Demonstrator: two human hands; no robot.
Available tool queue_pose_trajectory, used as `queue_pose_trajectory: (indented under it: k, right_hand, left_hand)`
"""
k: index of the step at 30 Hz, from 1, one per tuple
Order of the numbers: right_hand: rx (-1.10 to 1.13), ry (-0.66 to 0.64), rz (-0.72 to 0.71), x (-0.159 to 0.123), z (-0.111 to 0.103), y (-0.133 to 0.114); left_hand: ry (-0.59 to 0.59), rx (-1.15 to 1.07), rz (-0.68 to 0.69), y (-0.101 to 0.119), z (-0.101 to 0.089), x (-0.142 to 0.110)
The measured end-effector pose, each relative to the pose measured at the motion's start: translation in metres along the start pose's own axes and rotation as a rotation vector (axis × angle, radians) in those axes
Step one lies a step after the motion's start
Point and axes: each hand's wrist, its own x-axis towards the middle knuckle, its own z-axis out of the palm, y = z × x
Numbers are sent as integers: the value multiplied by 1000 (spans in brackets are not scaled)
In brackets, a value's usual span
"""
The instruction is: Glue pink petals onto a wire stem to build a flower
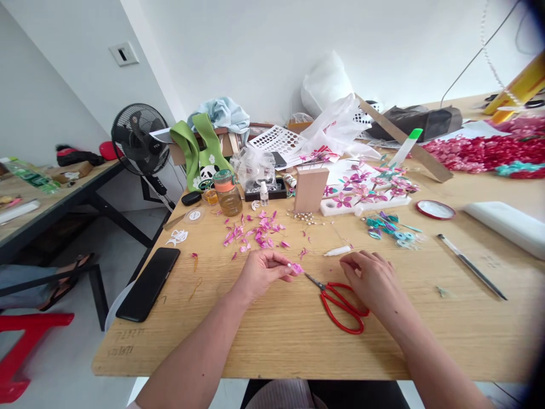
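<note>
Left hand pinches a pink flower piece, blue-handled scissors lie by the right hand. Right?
No, the head view shows scissors with red handles, not blue. The left hand does pinch a pink flower piece; scissors are by the right hand.

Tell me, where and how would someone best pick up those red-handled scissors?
I'd grip the scissors by their red loops, with the right hand coming from the right and above. They lie flat, loops towards that hand, blades pointing towards the left hand, so this keeps fingers off the blades.
</note>
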Motion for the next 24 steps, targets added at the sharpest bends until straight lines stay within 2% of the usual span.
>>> queue_pose_trajectory:
  k: [3, 8, 11, 14, 17, 21, 24]
  right_hand:
    - [-60, 24, -111, 10, -6, 8]
    - [-166, -75, -306, 31, -7, 19]
    - [-193, -118, -361, 37, -4, 23]
    - [-143, -99, -378, 42, -8, 21]
    - [83, -86, -306, 50, -26, 4]
    - [489, -33, -108, 65, -50, -33]
    - [883, -57, -41, 72, -47, -54]
  left_hand:
    - [-6, 4, 2, 0, 0, 0]
    - [2, 20, 3, -1, 1, 0]
    - [9, 7, 9, -2, 0, 1]
    - [14, -12, 18, -3, 0, 2]
    - [21, -18, 18, -4, 0, 2]
    - [32, -13, 20, -4, -1, 3]
    - [54, -19, 23, -4, -3, 3]
